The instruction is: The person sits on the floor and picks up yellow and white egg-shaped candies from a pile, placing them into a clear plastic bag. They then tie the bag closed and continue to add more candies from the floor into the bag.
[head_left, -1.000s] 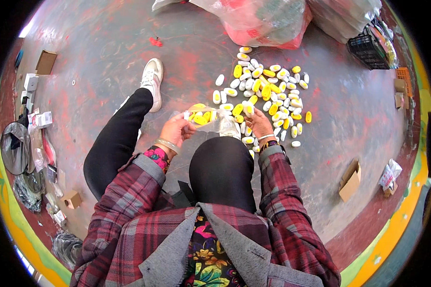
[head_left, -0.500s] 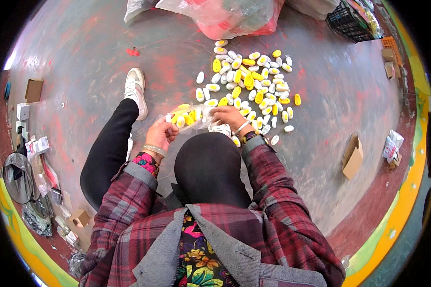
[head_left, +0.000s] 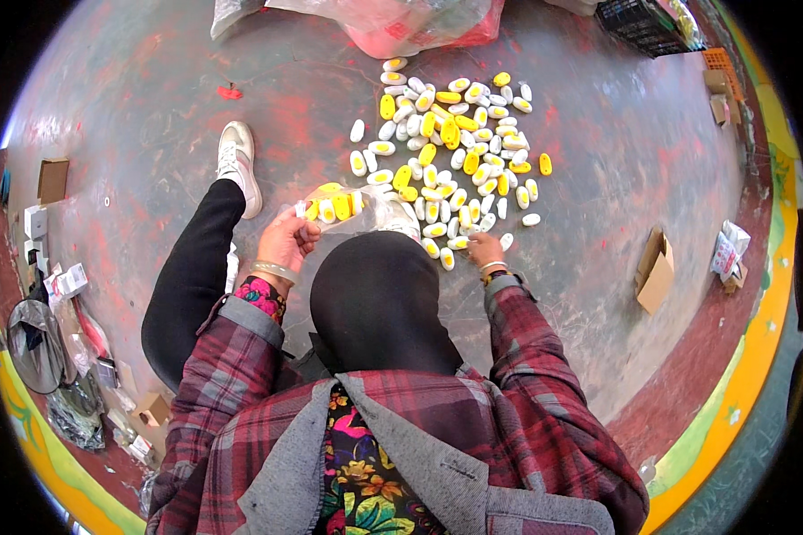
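Observation:
My left hand point(head_left: 285, 241) is closed on the edge of a clear plastic bag point(head_left: 362, 221). Inside the bag lie several oval yellow and white-and-yellow plastic pieces point(head_left: 341, 207). Down at the near edge of a loose pile of the same oval pieces point(head_left: 451, 134) is my right hand point(head_left: 484, 250), fingers curled in. Right beside its fingertips lies a white-and-yellow oval piece point(head_left: 458, 242); whether the fingers pinch it is too small to tell. The pile spreads over the floor ahead of my knee, white pieces mixed with yellow ones.
A large translucent sack point(head_left: 401, 27) stands beyond the pile. At the far right is a black crate point(head_left: 647, 27). An opened cardboard box point(head_left: 655, 272) lies on the right of the floor. Small boxes and a round mesh item point(head_left: 40, 343) line the left wall.
My right hand has left the mouth of the bag and moved right and nearer, down to the pile's edge. The left hand still holds the bag; the whole view has shifted slightly.

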{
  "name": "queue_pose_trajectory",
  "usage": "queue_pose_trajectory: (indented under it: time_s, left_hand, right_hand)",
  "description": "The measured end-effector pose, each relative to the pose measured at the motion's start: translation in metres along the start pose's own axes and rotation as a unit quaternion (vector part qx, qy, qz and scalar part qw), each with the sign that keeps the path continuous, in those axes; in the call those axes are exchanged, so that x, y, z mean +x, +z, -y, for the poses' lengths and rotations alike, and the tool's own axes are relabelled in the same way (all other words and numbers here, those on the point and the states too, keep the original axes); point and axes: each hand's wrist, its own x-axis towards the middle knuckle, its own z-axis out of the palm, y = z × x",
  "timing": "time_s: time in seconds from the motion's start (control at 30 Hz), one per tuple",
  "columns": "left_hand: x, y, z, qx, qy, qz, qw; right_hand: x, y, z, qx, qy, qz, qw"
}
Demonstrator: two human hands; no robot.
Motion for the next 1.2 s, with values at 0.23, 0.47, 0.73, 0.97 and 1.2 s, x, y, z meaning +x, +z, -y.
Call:
queue_pose_trajectory:
  time_s: [0.23,0.47,0.73,0.97,1.2]
  left_hand:
    - [0.002,0.005,0.001,0.011,-0.008,-0.006,1.0]
    - [0.003,0.008,0.002,0.015,-0.003,0.0,1.0]
    - [0.001,0.008,0.001,0.016,-0.007,-0.005,1.0]
    - [0.002,0.003,0.003,0.016,-0.003,-0.014,1.0]
    - [0.0,0.008,0.0,0.018,-0.002,-0.008,1.0]
  right_hand:
    - [0.004,0.037,0.067,-0.202,0.058,0.005,0.978]
    - [0.034,0.022,0.049,-0.236,0.028,0.092,0.967]
    - [0.022,0.006,0.089,-0.102,-0.015,-0.132,0.986]
    - [0.047,0.03,0.154,0.234,0.19,0.034,0.953]
    - [0.065,0.062,0.109,0.285,0.098,-0.071,0.951]
